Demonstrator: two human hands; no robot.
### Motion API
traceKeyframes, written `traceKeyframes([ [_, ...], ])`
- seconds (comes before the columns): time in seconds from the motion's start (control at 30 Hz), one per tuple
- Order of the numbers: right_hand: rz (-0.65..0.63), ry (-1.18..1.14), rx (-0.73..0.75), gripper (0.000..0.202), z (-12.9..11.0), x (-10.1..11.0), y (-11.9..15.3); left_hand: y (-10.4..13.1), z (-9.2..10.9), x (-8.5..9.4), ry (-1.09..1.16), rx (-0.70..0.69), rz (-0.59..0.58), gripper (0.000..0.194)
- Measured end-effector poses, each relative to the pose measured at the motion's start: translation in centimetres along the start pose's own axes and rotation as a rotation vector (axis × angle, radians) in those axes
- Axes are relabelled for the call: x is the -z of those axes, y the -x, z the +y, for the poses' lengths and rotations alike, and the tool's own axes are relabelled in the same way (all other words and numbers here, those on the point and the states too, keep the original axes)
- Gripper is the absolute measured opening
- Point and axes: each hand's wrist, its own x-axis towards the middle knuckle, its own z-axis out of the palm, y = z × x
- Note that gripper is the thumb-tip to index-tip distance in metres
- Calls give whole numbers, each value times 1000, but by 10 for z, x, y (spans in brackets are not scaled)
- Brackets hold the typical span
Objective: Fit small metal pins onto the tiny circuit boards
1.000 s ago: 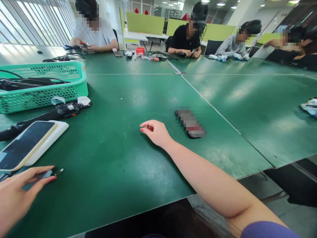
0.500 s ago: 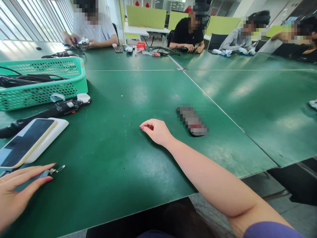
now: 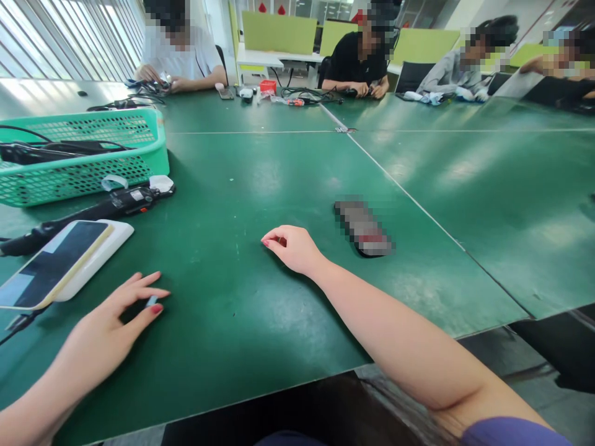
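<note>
My left hand is over the near left of the green table, its thumb and index finger pinching a small light-blue object that is mostly hidden. A phone resting on a white slab-like item is just beyond that hand. Near the table's middle my right hand rests with its fingers curled together in a pinch; what they hold, if anything, is too small to make out. To the right of it lies a dark, blurred-out phone-like object.
A green basket with black cables stands at the far left, a black handled tool in front of it. Across the table several people sit among cables, a red box and small items. The near table edge crosses below my hands.
My left hand has moved right and a little up, away from the lower left edge, with the small object between its fingertips. The right hand has hardly moved. The view has shifted slightly.
</note>
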Motion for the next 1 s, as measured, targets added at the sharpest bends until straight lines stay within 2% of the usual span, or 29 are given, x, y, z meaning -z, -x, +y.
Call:
traceKeyframes([
  [0.03, -4, 4, 5, 16, 0, 0, 0, -6, 18, -5, 37, -26, -58, 25],
  [0.07, -8, 8, 9, 16, -1, 0, 0, -13, 36, -10, 78, -51, -46, 24],
  [0.17, -19, 25, 18, 17, -1, 0, 0, -35, 83, -26, 259, -120, -127, 26],
  [0.23, -20, 47, 19, 17, 0, 1, 0, -48, 107, -34, 524, -108, -164, 31],
  [0.3, -21, 71, 5, 19, 1, 3, 0, -58, 121, -39, 742, -104, -119, 33],
  [0.37, -28, 88, -14, 21, 1, 4, 1, -64, 126, -43, 897, -109, -58, 32],
  [0.43, -40, 104, -26, 22, 0, 3, 1, -66, 125, -46, 986, -98, -56, 29],
  [0.63, -88, 147, 53, 21, -8, -3, 2, -61, 125, -54, 1150, -62, -259, 25],
  [0.73, -105, 152, 110, 23, -10, -7, 3, -60, 127, -56, 1256, -65, -303, 20],
  [0.8, -106, 177, 132, 26, -10, -9, 4, -61, 125, -56, 1324, -57, -292, 18],
  [0.9, -90, 230, 145, 30, -8, -12, 4, -64, 119, -57, 1375, -12, -214, 20],
  [1.0, -83, 273, 142, 23, -7, -14, 1, -67, 114, -59, 1366, 27, -162, 24],
])
